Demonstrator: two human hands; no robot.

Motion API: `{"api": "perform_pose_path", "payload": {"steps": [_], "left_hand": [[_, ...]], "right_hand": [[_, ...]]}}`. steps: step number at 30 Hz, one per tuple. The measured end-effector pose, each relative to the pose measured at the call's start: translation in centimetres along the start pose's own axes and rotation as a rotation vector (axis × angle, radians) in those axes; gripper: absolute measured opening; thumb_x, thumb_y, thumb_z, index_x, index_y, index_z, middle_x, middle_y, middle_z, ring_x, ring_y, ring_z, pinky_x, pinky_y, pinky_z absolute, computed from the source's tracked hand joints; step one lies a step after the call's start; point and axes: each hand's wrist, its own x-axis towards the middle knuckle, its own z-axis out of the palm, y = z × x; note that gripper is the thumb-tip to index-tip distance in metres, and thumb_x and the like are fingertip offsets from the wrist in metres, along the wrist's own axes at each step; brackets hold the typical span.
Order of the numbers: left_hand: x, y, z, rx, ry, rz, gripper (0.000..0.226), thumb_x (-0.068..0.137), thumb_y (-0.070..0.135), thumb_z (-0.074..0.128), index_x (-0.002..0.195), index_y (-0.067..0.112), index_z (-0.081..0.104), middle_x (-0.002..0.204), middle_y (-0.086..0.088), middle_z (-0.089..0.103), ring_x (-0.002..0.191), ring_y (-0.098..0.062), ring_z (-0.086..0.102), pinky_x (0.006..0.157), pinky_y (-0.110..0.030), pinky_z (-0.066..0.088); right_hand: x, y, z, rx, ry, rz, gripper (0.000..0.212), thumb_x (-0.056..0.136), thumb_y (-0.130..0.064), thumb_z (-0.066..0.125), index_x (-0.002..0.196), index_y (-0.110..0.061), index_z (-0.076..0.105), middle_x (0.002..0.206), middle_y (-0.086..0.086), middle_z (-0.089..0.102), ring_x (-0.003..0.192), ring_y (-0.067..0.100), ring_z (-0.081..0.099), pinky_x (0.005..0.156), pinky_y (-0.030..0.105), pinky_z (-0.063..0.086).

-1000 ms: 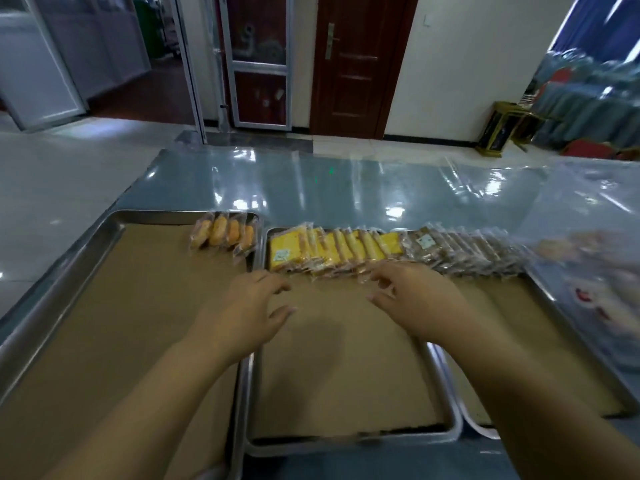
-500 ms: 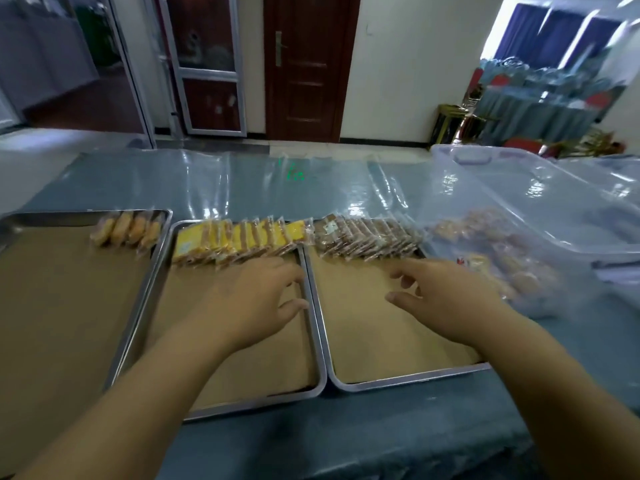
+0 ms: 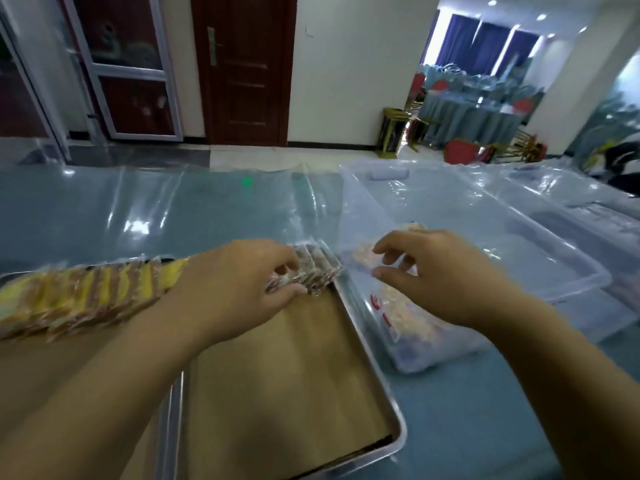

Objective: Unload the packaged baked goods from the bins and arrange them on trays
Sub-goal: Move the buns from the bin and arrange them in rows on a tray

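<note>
A metal tray (image 3: 367, 344) lined with brown paper lies in front of me. A row of brown packets (image 3: 320, 270) stands along its far edge. My left hand (image 3: 242, 282) has its fingers curled over the left end of that row, thumb in front, pinching the packets. To the left lies a blurred row of yellow packets (image 3: 86, 294) on a neighbouring tray. A clear plastic bin (image 3: 519, 237) stands to the right of the tray, with pale packaged baked goods (image 3: 405, 317) in its near end. My right hand (image 3: 443, 275) hovers over them inside the bin, fingers apart and holding nothing.
A second clear bin (image 3: 581, 209) stands further right. The table (image 3: 156, 209) has a shiny blue-grey plastic cover. Beyond it are a dark wooden door (image 3: 246, 67) and stacked chairs (image 3: 467, 150) on the floor.
The view swung right, bringing the bin close. My left hand moved from the yellow packets to the brown row and closed on it. My right hand moved over the bin.
</note>
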Motion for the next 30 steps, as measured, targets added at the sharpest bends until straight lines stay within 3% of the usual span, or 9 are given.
{"api": "perform_pose_path", "payload": {"steps": [8, 16, 20, 23, 25, 30], "left_hand": [[10.1, 7.3, 2.8, -0.023, -0.041, 0.131, 0.026, 0.081, 0.051, 0.058, 0.1, 0.034, 0.061, 0.094, 0.016, 0.062, 0.087, -0.008, 0.058, 0.073, -0.034, 0.05], [16.4, 14.4, 6.9, 0.112, -0.116, 0.075, 0.039, 0.08, 0.057, 0.044, 0.107, 0.034, 0.059, 0.1, 0.015, 0.062, 0.091, -0.008, 0.058, 0.073, -0.035, 0.052], [19.4, 17.1, 9.5, 0.241, -0.283, 0.062, 0.035, 0.086, 0.055, 0.046, 0.115, 0.038, 0.052, 0.111, 0.015, 0.057, 0.1, -0.009, 0.056, 0.08, -0.033, 0.049], [21.5, 18.3, 11.8, 0.334, -0.481, 0.082, 0.036, 0.089, 0.054, 0.044, 0.12, 0.037, 0.046, 0.121, 0.012, 0.053, 0.106, -0.014, 0.053, 0.084, -0.035, 0.048], [22.8, 18.6, 13.3, 0.355, -0.603, 0.077, 0.035, 0.09, 0.051, 0.046, 0.121, 0.035, 0.044, 0.121, 0.007, 0.053, 0.104, -0.016, 0.052, 0.081, -0.035, 0.047], [25.8, 18.0, 17.0, 0.426, -0.821, 0.03, 0.043, 0.088, 0.037, 0.058, 0.128, 0.026, 0.044, 0.119, -0.002, 0.056, 0.099, -0.02, 0.056, 0.075, -0.031, 0.048]], "right_hand": [[1.3, 12.9, -1.9, 0.013, -0.027, 0.095, 0.029, 0.086, -0.042, 0.06, 0.112, -0.03, 0.06, 0.1, -0.011, 0.065, 0.09, 0.014, 0.06, 0.077, 0.035, 0.051], [3.7, 25.4, -0.3, -0.078, -0.228, -0.08, 0.035, 0.086, -0.051, 0.054, 0.116, -0.033, 0.055, 0.104, -0.011, 0.062, 0.088, 0.009, 0.057, 0.076, 0.03, 0.052], [5.9, 29.1, 0.8, -0.135, -0.446, -0.203, 0.037, 0.087, -0.048, 0.056, 0.12, -0.032, 0.052, 0.108, -0.005, 0.061, 0.092, 0.014, 0.057, 0.082, 0.036, 0.052], [7.5, 30.7, 2.1, -0.2, -0.599, -0.281, 0.043, 0.086, -0.044, 0.059, 0.125, -0.029, 0.049, 0.113, -0.003, 0.059, 0.09, 0.013, 0.051, 0.081, 0.032, 0.048], [8.4, 31.4, 3.3, -0.225, -0.674, -0.327, 0.044, 0.085, -0.041, 0.062, 0.125, -0.026, 0.049, 0.116, -0.002, 0.059, 0.087, 0.013, 0.047, 0.075, 0.028, 0.042], [10.0, 31.9, 7.0, -0.293, -0.841, -0.39, 0.045, 0.086, -0.041, 0.061, 0.124, -0.018, 0.054, 0.114, 0.004, 0.061, 0.096, 0.022, 0.056, 0.07, 0.029, 0.041]]}}
